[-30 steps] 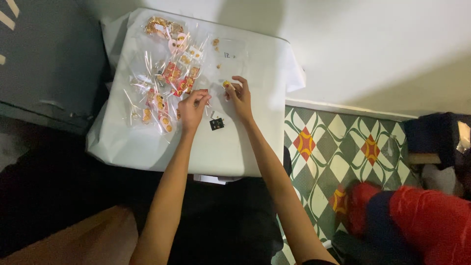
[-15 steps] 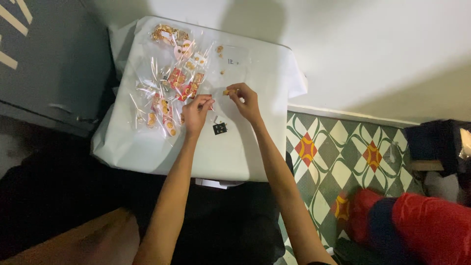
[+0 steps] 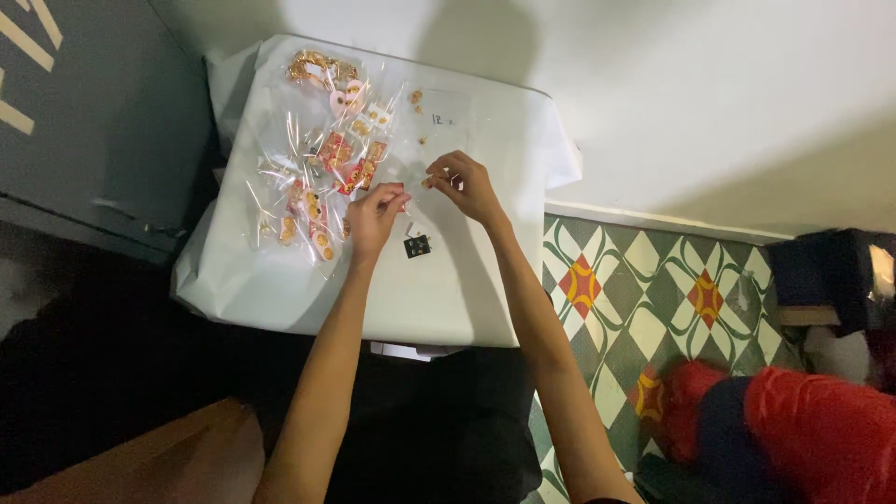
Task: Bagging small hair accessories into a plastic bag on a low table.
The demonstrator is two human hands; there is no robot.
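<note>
Moved closer to the left hand, right hand with fingers pinched on a tiny gold piece over the white desk (left fingers pinched too, on what, cannot tell), near the small black card.

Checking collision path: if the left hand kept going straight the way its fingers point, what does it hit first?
Probably the right hand: the left hand points up and right at it, with a narrow gap between the fingertips. Depth is unclear; it might slide onto the white paper instead.

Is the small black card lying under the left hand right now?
No. The small black card lies bare on the white paper, just right of the left hand and below the right hand, touched by neither.
</note>
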